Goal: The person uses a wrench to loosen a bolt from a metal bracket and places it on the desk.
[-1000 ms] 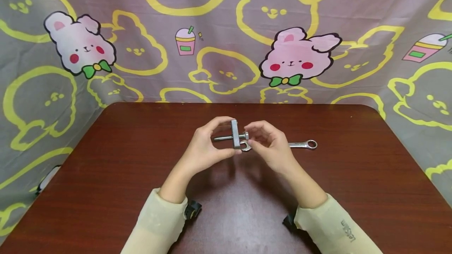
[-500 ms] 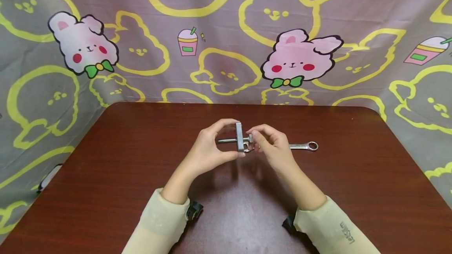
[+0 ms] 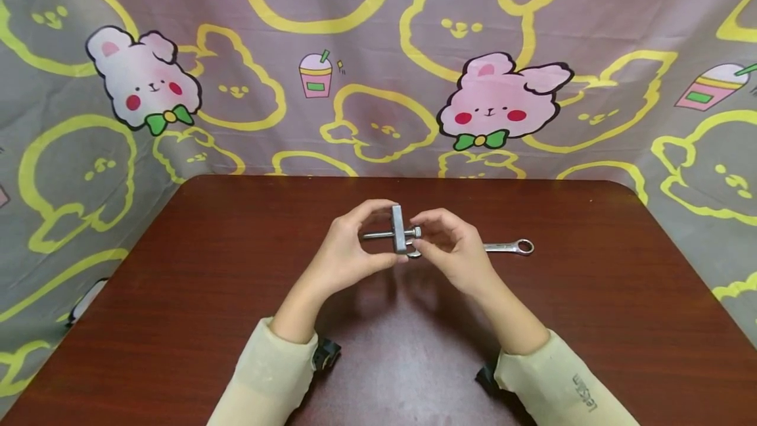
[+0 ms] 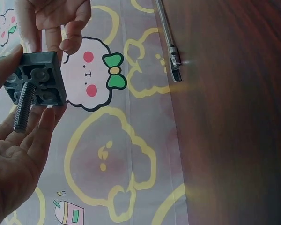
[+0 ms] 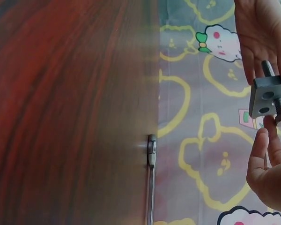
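Cream cloth forms the right sleeve (image 3: pixel 552 373), its dark lettering beginning "Lets", the rest unclear. Forearms converge above the bench (image 3: pixel 195 294): the left hand (image 3: pixel 345 252) grips a grey block (image 3: pixel 399 232) edgewise; the right hand's (image 3: pixel 464 248) fingers curl round its bolt's (image 3: pixel 417 232) head.

The square block (image 3: pixel 399 229) looks matt grey, metal or hard plastic; the bolt (image 4: pixel 25 108) through it is shiny metal, rough with threading. The combination wrench (image 3: pixel 503 248) is polished metal. The surface (image 3: pixel 378 360) shows smooth, glossy wood grain; the far backdrop (image 3: pixel 367 51) is matt cloth.
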Available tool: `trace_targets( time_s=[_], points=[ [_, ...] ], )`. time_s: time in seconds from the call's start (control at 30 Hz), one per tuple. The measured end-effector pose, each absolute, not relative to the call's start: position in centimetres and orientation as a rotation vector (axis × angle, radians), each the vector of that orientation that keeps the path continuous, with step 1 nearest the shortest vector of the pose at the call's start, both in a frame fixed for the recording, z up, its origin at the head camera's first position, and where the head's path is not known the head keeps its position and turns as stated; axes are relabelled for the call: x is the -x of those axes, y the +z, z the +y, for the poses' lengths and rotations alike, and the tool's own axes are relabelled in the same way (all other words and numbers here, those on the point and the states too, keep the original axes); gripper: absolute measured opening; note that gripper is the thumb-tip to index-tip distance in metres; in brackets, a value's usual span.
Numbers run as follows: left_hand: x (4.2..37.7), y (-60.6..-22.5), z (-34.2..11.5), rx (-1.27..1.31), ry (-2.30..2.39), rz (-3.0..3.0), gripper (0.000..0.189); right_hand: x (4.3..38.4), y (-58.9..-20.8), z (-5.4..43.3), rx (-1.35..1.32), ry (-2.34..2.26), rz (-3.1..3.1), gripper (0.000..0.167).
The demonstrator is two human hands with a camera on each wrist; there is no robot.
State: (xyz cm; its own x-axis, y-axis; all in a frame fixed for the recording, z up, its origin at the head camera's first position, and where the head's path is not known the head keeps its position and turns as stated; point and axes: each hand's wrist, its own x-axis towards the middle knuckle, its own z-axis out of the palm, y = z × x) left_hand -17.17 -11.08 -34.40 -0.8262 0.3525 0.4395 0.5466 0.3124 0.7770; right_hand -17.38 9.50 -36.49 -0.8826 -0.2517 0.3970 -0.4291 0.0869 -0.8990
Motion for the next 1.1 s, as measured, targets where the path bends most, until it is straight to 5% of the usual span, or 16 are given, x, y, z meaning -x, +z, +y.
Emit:
trace_targets(
  time_s=[0.5,0.9,1.1],
  points=[
    [16.97,-34.23,-10.79,0.844,-1.523,-2.397,0.069,17.35,-36.33,9.28,-0.473,2.041,-2.201,0.02],
    [17.05,-34.24,-10.9,0.844,-1.529,-2.39,0.069,17.34,-36.04,9.73,-0.798,1.835,-2.275,0.024],
    [17.02,-34.21,-10.89,0.845,-1.551,-2.381,0.069,17.35,-36.15,9.69,-0.716,1.908,-2.27,0.023]
  ],
)
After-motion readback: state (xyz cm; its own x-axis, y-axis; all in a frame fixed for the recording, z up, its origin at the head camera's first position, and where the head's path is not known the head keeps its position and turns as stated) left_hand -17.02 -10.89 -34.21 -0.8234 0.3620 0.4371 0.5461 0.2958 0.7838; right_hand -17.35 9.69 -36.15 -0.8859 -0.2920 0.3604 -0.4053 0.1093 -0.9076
